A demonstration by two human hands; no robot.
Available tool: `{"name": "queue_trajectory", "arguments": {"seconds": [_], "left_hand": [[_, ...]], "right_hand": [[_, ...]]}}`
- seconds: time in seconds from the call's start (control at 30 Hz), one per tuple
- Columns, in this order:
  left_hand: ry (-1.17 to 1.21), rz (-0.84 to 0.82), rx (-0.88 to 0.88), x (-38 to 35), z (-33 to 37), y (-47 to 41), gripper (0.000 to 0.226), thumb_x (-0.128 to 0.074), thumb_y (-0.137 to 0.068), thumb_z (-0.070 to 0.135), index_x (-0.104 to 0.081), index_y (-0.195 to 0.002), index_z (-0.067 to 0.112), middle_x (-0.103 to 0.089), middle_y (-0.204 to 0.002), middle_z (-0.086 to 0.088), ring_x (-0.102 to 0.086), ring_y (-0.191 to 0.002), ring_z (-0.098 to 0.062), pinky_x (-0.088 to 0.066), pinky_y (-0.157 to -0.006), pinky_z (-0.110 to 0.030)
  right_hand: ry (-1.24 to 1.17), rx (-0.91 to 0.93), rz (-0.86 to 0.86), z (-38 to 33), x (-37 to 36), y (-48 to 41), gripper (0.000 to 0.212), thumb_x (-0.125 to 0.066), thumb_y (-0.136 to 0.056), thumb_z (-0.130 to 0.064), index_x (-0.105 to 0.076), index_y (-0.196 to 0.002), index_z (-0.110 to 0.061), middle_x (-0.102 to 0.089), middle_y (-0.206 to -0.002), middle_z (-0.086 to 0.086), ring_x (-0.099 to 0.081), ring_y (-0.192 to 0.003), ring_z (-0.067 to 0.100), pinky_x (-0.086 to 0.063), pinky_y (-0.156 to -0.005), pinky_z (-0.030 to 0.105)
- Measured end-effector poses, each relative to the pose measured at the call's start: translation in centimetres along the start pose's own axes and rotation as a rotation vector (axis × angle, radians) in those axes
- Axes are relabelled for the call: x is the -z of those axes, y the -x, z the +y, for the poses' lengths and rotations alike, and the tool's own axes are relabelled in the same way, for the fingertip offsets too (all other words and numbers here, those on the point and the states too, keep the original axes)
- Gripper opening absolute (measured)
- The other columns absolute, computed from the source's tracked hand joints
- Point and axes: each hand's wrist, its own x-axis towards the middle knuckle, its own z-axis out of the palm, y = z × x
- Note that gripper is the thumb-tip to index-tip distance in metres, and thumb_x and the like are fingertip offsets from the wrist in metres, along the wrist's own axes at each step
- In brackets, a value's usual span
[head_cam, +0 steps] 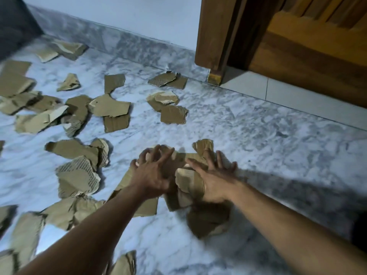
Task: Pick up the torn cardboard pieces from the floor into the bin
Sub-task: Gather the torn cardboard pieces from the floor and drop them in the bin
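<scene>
Several torn brown cardboard pieces lie scattered over the marble floor (248,135). A small heap of cardboard pieces (188,181) sits in the middle, and both my hands are down on it. My left hand (153,173) has its fingers spread and curled over the heap's left side. Flat on the right side rests my right hand (214,181), fingers apart, touching a pale folded piece between the two hands. Neither hand has a piece lifted. More pieces (109,106) spread to the left and back. No bin is in view.
A wooden door frame (216,36) and wooden door (307,46) stand at the back right above a pale threshold tile. A white wall with a marble skirting runs along the back. A dark object (14,22) fills the far left corner.
</scene>
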Motion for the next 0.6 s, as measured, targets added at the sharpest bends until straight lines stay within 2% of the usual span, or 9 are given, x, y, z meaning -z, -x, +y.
{"name": "queue_trajectory", "arguments": {"seconds": [0.07,0.1,0.2,0.27,0.33,0.4,0.47,0.53,0.6], "left_hand": [[0.083,-0.005,0.090,0.1,-1.2,1.5,0.095,-0.037,-0.063,0.085,-0.014,-0.152,0.059,-0.009,-0.167,0.009,-0.004,-0.151,-0.032,-0.016,-0.115,-0.060],[0.097,0.013,0.115,0.0,-1.3,2.2,0.100,-0.035,-0.059,0.091,-0.015,-0.152,0.058,-0.011,-0.166,0.008,-0.007,-0.150,-0.033,-0.019,-0.114,-0.060],[0.094,-0.031,0.178,0.3,0.3,3.6,0.125,-0.042,-0.044,0.095,-0.002,-0.154,0.053,-0.002,-0.165,0.000,-0.013,-0.143,-0.037,-0.026,-0.109,-0.057],[0.118,-0.089,0.213,0.8,1.5,3.6,0.122,-0.057,-0.050,0.082,-0.007,-0.155,0.046,-0.003,-0.163,-0.005,-0.016,-0.140,-0.040,-0.028,-0.107,-0.055],[0.115,-0.092,0.221,1.4,1.7,3.2,0.090,-0.066,-0.077,0.057,-0.024,-0.154,0.039,-0.013,-0.162,-0.005,-0.017,-0.142,-0.039,-0.028,-0.109,-0.056],[0.048,-0.105,0.228,1.6,1.8,3.0,0.072,-0.062,-0.093,0.042,-0.030,-0.156,0.032,-0.018,-0.163,-0.005,-0.015,-0.148,-0.036,-0.027,-0.113,-0.061],[0.133,-0.101,0.279,1.7,2.0,3.4,0.082,-0.061,-0.088,0.064,-0.029,-0.155,0.031,-0.022,-0.159,-0.006,-0.018,-0.146,-0.037,-0.027,-0.112,-0.062],[0.245,-0.080,0.327,2.0,2.6,3.8,0.111,-0.060,-0.061,0.091,-0.030,-0.148,0.030,-0.029,-0.145,-0.008,-0.026,-0.137,-0.040,-0.032,-0.106,-0.058],[0.203,-0.103,0.298,1.8,3.3,4.2,0.126,-0.072,-0.046,0.088,-0.028,-0.145,0.024,-0.033,-0.133,-0.010,-0.034,-0.127,-0.041,-0.039,-0.099,-0.051]], "right_hand": [[-0.025,0.022,0.077,-0.2,-1.2,1.3,0.120,-0.072,-0.056,-0.071,0.010,-0.143,-0.062,0.021,-0.164,0.003,0.019,-0.149,0.039,-0.003,-0.109,0.074],[-0.029,0.033,0.128,-0.3,-1.7,1.8,0.120,-0.073,-0.054,-0.071,0.002,-0.147,-0.056,0.010,-0.164,0.003,0.008,-0.149,0.039,-0.012,-0.111,0.068],[-0.070,0.090,0.255,-0.8,-2.5,2.9,0.113,-0.074,-0.056,-0.062,-0.009,-0.147,-0.047,-0.008,-0.153,0.000,-0.023,-0.133,0.037,-0.031,-0.101,0.052],[-0.126,0.110,0.247,-1.4,-3.0,3.6,0.115,-0.078,-0.061,-0.054,-0.001,-0.147,-0.052,-0.003,-0.153,-0.003,-0.024,-0.133,0.036,-0.031,-0.104,0.051],[-0.268,0.068,0.206,-1.4,-3.0,4.5,0.124,-0.079,-0.061,-0.061,0.015,-0.142,-0.063,0.011,-0.162,-0.005,-0.007,-0.148,0.031,-0.020,-0.114,0.054],[-0.463,-0.092,0.284,-1.0,-3.3,6.0,0.124,-0.068,-0.057,-0.085,0.018,-0.143,-0.063,0.015,-0.165,-0.004,0.007,-0.152,0.023,-0.010,-0.119,0.055],[-0.616,-0.467,0.457,-0.6,-4.9,7.5,0.113,-0.037,-0.061,-0.099,0.004,-0.153,-0.049,0.000,-0.165,0.003,-0.007,-0.150,0.030,-0.018,-0.116,0.055],[-0.661,-0.852,0.472,-1.9,-7.0,8.9,0.108,-0.017,-0.068,-0.095,-0.011,-0.156,-0.031,-0.021,-0.155,0.016,-0.026,-0.138,0.038,-0.031,-0.107,0.054],[-0.554,-0.887,0.495,-4.7,-8.6,9.0,0.095,-0.025,-0.083,-0.082,-0.022,-0.154,-0.019,-0.031,-0.145,0.018,-0.034,-0.127,0.038,-0.037,-0.100,0.049]]}}
